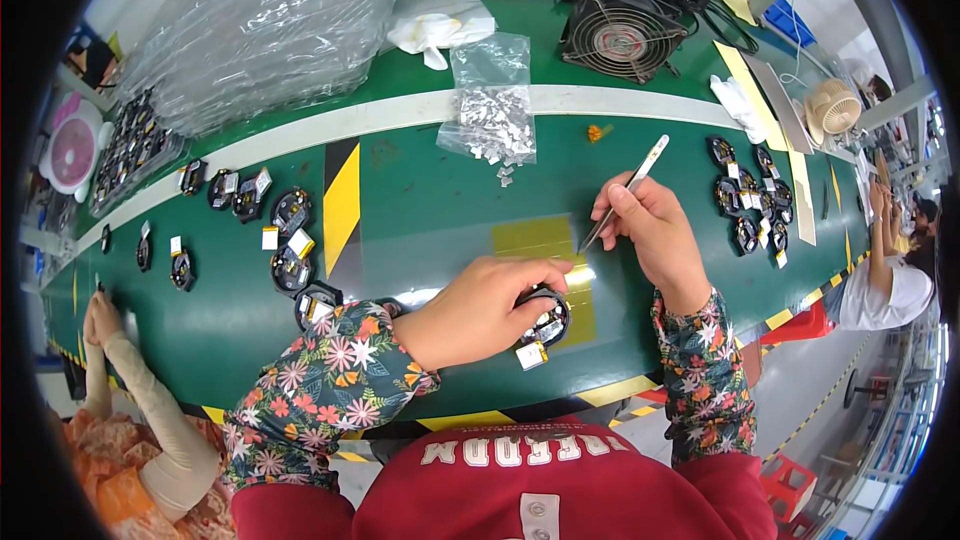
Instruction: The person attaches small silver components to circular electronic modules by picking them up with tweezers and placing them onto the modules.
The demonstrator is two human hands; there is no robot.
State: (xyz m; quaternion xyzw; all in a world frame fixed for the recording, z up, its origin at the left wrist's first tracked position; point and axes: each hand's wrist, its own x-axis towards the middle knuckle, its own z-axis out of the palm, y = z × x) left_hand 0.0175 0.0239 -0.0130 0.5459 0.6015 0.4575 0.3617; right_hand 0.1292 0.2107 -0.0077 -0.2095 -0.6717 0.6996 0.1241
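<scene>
My left hand (pixel 487 308) is closed around a round black device housing (pixel 552 324) with a circuit inside, its thumb and fingers at the rim. A small white and yellow battery (pixel 532 355) hangs out at the near side of that housing. Beneath lies a yellow tape patch (pixel 520 235) on the green table. My right hand (pixel 650 228) pinches metal tweezers (pixel 636 176), tips pointing down and left over the patch, apart from the housing. Ahead, a clear plastic bag (pixel 490 75) holds many small white pieces (pixel 495 120), a few spilling out at its mouth.
More black housings with batteries stand at the left (pixel 291 210) and right (pixel 745 200). Stacked clear trays (pixel 270 30) rise at the far left; a black fan (pixel 622 35) sits at the back right. At the left edge, a co-worker's hands (pixel 102 318) rest by the table.
</scene>
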